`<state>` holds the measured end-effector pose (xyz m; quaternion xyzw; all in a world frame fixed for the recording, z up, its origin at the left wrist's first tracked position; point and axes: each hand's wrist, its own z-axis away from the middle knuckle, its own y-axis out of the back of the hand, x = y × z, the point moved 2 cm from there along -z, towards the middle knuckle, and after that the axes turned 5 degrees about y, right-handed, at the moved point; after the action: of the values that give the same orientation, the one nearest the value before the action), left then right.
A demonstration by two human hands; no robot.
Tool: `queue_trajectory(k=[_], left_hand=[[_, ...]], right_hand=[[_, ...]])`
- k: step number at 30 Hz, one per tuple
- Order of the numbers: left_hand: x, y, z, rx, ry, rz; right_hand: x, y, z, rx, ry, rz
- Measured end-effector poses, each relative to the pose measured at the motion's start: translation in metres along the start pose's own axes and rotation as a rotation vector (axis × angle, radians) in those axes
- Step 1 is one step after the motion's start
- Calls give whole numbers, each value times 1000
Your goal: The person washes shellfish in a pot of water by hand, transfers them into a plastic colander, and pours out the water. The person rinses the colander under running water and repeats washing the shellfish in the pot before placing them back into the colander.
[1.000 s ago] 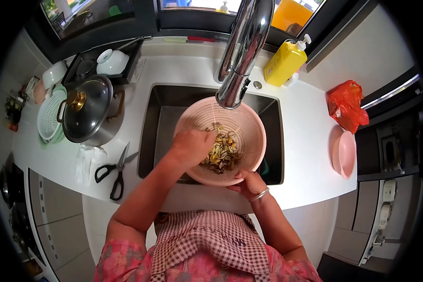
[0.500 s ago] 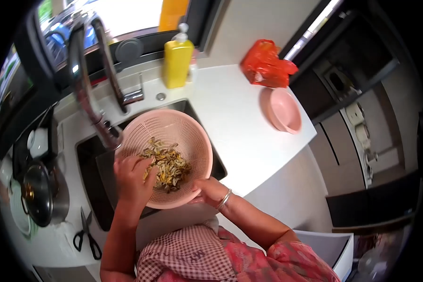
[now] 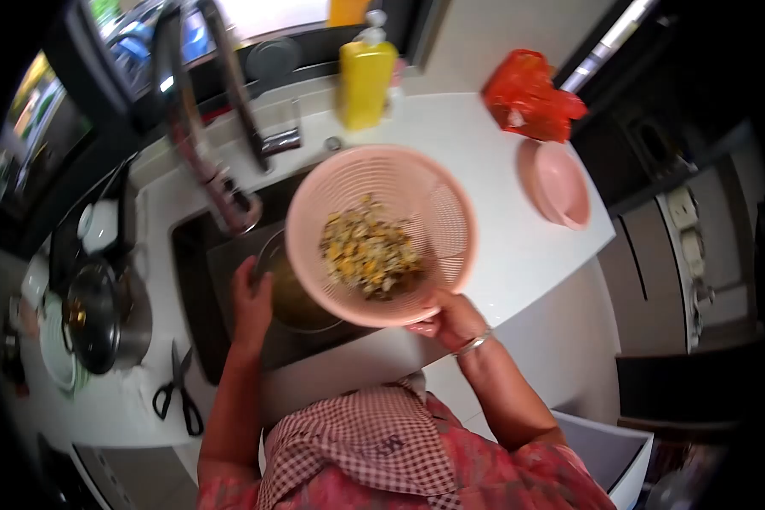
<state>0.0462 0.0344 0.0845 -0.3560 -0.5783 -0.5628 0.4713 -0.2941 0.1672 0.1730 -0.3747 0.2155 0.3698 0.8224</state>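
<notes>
A pink plastic colander (image 3: 450, 208) is held above the right side of the sink, tilted a little. In it lies a heap of small yellow, cream and dark pieces (image 3: 370, 255), which look like shelled clam meat. My right hand (image 3: 450, 321) grips the colander's rim at the lower right. Below the colander, in the dark sink (image 3: 208, 293), sits a round metal bowl (image 3: 293, 302) with cloudy liquid, partly hidden by the colander. My left hand (image 3: 253, 302) is at that bowl's left rim, with the rim between thumb and fingers.
A chrome faucet (image 3: 200, 144) arches over the sink. Behind stands a yellow pump bottle (image 3: 365, 85). On the right counter are a red plastic bag (image 3: 531, 93) and a pink basin (image 3: 561, 187). Black-handled scissors (image 3: 178, 395) and a lidded pot (image 3: 102, 319) are at left.
My left hand has left the pieces in the colander and moved down to the bowl's rim. My right hand has carried the colander up and right, uncovering the bowl. The view has shifted.
</notes>
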Motion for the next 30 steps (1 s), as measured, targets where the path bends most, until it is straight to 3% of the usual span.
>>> queue_trajectory(k=[2, 4, 7, 11, 15, 20, 23, 25, 28, 30], left_hand=[[-44, 9, -15, -67, 165, -261], [-112, 16, -28, -103, 149, -340], [-202, 8, -54, -227, 147, -216], [-209, 18, -58, -314, 18, -373], [-170, 22, -54, -378, 102, -456], [-150, 14, -38, -368, 122, -557], [-141, 12, -33, -394, 134, -666], [-117, 10, -27, -410, 178, -683], [-133, 10, -30, -425, 214, -654], [-140, 14, -28, -416, 238, -632]], right_hand=[[-3, -2, 4, -26, 31, 34], [-3, -6, 4, -54, 23, 24], [-18, 3, 13, 22, 43, -46], [-47, 4, 38, 137, 166, -84], [-110, 45, 43, 176, 410, -277], [-225, 124, 44, 393, 690, -312], [-277, 188, 9, 361, 614, -328], [-299, 238, -24, 475, 613, -326], [-297, 246, -28, 596, 542, -283], [-280, 208, -9, 619, 551, -189]])
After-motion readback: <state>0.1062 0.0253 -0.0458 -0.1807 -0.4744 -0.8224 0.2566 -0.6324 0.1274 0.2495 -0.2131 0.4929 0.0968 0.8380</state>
